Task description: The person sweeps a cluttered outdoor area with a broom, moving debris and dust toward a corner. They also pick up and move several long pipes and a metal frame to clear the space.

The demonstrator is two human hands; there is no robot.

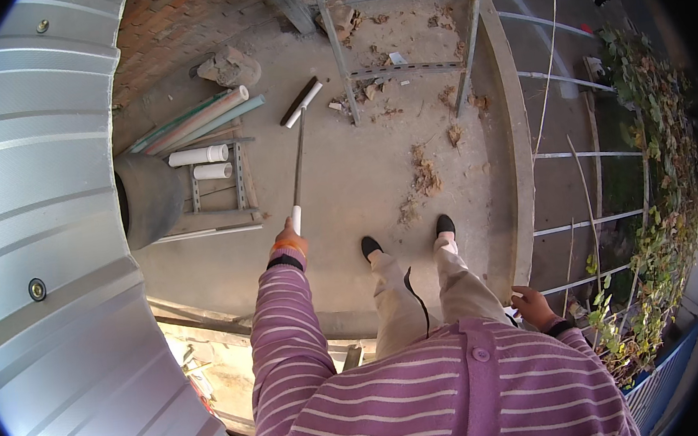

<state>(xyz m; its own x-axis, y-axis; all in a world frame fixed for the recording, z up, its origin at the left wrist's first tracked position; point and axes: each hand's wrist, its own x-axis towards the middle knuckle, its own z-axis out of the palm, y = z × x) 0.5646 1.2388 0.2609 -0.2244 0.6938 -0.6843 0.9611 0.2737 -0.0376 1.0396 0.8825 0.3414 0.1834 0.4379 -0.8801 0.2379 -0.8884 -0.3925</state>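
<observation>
My left hand (pixel 291 237), with an orange band at its wrist, is closed around the white grip of a push broom (pixel 300 166). The broom's metal pole runs forward to a white head (pixel 304 105) with dark bristles, which lies on the concrete floor (pixel 338 175). My right hand (pixel 531 306) hangs at my right side by the low concrete ledge, its fingers loosely bent and nothing seen in them. Whether it touches the ledge I cannot tell. Dry leaves and dirt (pixel 425 173) lie in a strip ahead of my feet, to the right of the broom.
A metal ladder-like frame (pixel 407 70) stands ahead amid more litter. Plastic pipes (pixel 207 121), white pipe pieces (pixel 198 155) and a dark jar (pixel 154 196) crowd the left, beside corrugated metal sheeting (pixel 39 204). Past the concrete ledge (pixel 519 201) are metal bars and a leafy vine (pixel 647 239).
</observation>
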